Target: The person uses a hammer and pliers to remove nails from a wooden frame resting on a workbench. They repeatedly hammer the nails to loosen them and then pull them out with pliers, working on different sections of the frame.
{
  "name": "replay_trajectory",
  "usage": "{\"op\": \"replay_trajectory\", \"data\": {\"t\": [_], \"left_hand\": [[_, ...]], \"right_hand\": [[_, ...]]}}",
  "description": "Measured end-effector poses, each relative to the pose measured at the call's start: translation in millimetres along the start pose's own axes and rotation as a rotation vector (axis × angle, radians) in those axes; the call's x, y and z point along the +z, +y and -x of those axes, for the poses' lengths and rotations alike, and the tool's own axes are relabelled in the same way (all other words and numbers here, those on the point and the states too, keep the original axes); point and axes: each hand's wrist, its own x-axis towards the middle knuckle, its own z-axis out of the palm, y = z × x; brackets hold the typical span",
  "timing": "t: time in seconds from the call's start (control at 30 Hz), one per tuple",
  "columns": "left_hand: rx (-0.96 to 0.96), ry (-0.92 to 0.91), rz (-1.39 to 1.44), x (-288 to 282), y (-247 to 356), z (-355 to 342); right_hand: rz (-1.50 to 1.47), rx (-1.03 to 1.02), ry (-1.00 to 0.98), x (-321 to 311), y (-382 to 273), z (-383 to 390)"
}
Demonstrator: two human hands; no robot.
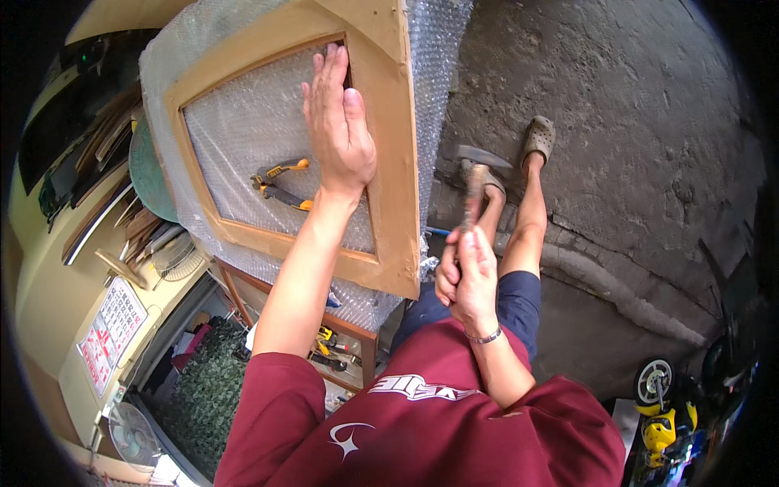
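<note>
A light-brown wooden frame point(393, 174) lies on a bubble-wrapped tabletop point(438, 73). My left hand point(341, 146) rests flat along the inner edge of the frame's right-hand rail, fingers stretched out toward the far corner, holding nothing. To the right of the frame, my right hand point(469, 280) is closed round the handle of a hammer point(474, 199). The hammer stands raised in front of my body, its blurred head apart from the frame. Inside the frame's opening, pliers point(281, 185) with black and orange handles lie spread on the bubble wrap, left of my left hand.
Below the tabletop, a shelf holds several yellow-and-black tools point(329, 345). Wood pieces point(105, 154) are stacked at the far left, near a white fan point(134, 434). Rough concrete floor point(600, 122) lies to the right; a yellow toy-like motorbike point(659, 430) stands at lower right.
</note>
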Motion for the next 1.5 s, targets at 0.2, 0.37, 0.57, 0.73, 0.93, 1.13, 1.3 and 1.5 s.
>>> {"op": "replay_trajectory", "data": {"t": [0.2,0.37,0.57,0.73,0.93,1.13,1.3,1.5], "left_hand": [[0.026,0.014,0.019,0,-7,1],[0.015,0.008,0.019,1,-5,1],[0.019,0.007,0.021,1,-5,2],[-0.003,0.007,0.024,0,-3,1],[-0.012,0.003,0.024,1,-4,0],[0.005,0.013,0.031,3,-6,1],[0.007,0.012,0.045,2,-6,1],[0.023,0.020,0.031,4,-6,-1]], "right_hand": [[0.117,-0.039,-0.116,0,6,0],[0.114,-0.048,-0.018,2,10,-6],[-0.157,-0.151,0.118,8,14,-6],[0.088,-0.073,0.004,9,17,-2],[0.175,-0.027,-0.120,-3,15,-5],[0.154,-0.207,0.037,-21,-14,-13],[0.720,-0.460,0.039,-31,-38,-21],[0.758,-0.628,0.009,-30,-48,-26]]}}
